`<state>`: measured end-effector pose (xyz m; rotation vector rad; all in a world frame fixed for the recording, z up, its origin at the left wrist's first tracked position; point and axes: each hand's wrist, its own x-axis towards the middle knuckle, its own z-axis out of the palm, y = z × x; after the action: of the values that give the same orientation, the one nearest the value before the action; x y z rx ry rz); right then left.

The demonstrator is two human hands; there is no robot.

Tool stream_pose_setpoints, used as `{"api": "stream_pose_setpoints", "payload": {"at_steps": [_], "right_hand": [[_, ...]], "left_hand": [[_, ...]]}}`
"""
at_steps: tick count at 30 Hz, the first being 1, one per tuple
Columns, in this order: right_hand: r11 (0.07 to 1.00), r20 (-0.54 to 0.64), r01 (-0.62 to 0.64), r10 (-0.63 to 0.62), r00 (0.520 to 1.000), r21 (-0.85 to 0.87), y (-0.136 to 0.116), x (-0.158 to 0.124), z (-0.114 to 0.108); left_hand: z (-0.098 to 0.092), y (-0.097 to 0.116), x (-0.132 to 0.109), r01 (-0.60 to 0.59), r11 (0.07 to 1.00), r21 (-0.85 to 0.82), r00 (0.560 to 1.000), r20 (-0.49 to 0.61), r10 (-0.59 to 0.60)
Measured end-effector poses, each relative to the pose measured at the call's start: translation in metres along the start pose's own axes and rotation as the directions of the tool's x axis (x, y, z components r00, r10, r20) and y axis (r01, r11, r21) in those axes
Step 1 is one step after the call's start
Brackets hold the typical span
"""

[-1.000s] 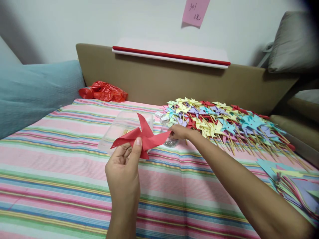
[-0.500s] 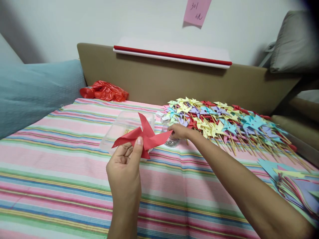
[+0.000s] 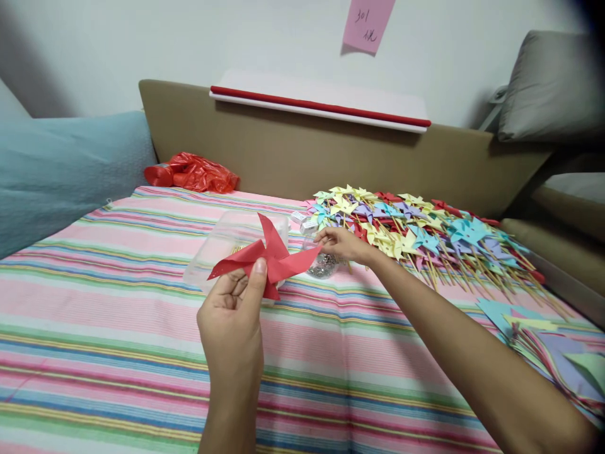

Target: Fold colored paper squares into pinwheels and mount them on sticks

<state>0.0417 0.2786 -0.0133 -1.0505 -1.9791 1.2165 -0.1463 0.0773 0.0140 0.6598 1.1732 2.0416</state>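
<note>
A red paper pinwheel (image 3: 282, 263), without a stick, is pinched between the thumb and fingers of my left hand (image 3: 235, 302), above the bed. My right hand (image 3: 343, 244) hovers over a small clear tub (image 3: 323, 267) of tiny shiny metal pieces. Its fingertips are drawn together near the tub's rim; anything between them is too small to make out. Behind the pinwheel lies a clear plastic box (image 3: 199, 260), partly hidden, with some yellowish sticks in it.
Finished pinwheels (image 3: 425, 239) on sticks are heaped at the right. Coloured paper sheets (image 3: 551, 353) lie nearer on that side. A red plastic bag (image 3: 201, 173) rests by the brown headboard (image 3: 283, 161). Small white boxes (image 3: 305, 221) stand behind the tub.
My right hand has lifted slightly out of the tub, its fingers now more visible. My left hand still holds the red pinwheel. The view has shifted a little.
</note>
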Motion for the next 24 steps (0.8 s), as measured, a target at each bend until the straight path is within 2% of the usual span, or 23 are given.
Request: {"api": "stream_pose_setpoints", "payload": {"at_steps": [4, 8, 9, 12, 13, 15, 16, 18, 21, 24], "right_hand": [[0.953, -0.153, 0.022, 0.025, 0.988, 0.301, -0.016, -0.041, -0.001], [0.846, -0.322, 0.085, 0.107, 0.941, 0.527, -0.020, -0.111, 0.008], [0.797, -0.353, 0.107, 0.139, 0.925, 0.595, -0.021, -0.130, 0.012], [0.516, -0.390, 0.224, 0.239, 0.889, 0.827, -0.025, -0.178, 0.027], [0.440, -0.402, 0.272, 0.235, 0.885, 0.856, -0.027, -0.190, 0.031], [0.365, -0.437, 0.354, 0.174, 0.883, 0.861, -0.031, -0.206, 0.037], [0.358, -0.456, 0.386, 0.133, 0.880, 0.850, -0.034, -0.212, 0.037], [0.419, -0.489, 0.422, 0.061, 0.870, 0.804, -0.037, -0.219, 0.036], [0.627, -0.537, 0.425, -0.014, 0.844, 0.652, -0.039, -0.228, 0.031], [0.822, -0.598, 0.406, -0.101, 0.795, 0.401, -0.040, -0.237, 0.025]], "left_hand": [[0.001, 0.000, 0.001, -0.009, 1.000, 0.028, 1.000, 0.020, 0.008], [0.006, -0.005, 0.000, -0.038, 0.998, 0.045, 0.998, 0.043, 0.036], [0.008, -0.006, -0.002, -0.050, 0.997, 0.051, 0.997, 0.056, 0.047], [0.020, -0.013, -0.014, -0.083, 0.989, 0.124, 0.987, 0.147, 0.064], [0.024, -0.016, -0.020, -0.094, 0.981, 0.167, 0.979, 0.194, 0.061], [0.034, -0.022, -0.035, -0.117, 0.962, 0.247, 0.959, 0.278, 0.045], [0.040, -0.026, -0.043, -0.122, 0.954, 0.274, 0.950, 0.311, 0.032], [0.050, -0.035, -0.059, -0.109, 0.950, 0.294, 0.932, 0.363, -0.005], [0.064, -0.049, -0.081, -0.033, 0.962, 0.272, 0.895, 0.437, -0.093], [0.076, -0.060, -0.095, 0.059, 0.967, 0.249, 0.859, 0.481, -0.176]]}}
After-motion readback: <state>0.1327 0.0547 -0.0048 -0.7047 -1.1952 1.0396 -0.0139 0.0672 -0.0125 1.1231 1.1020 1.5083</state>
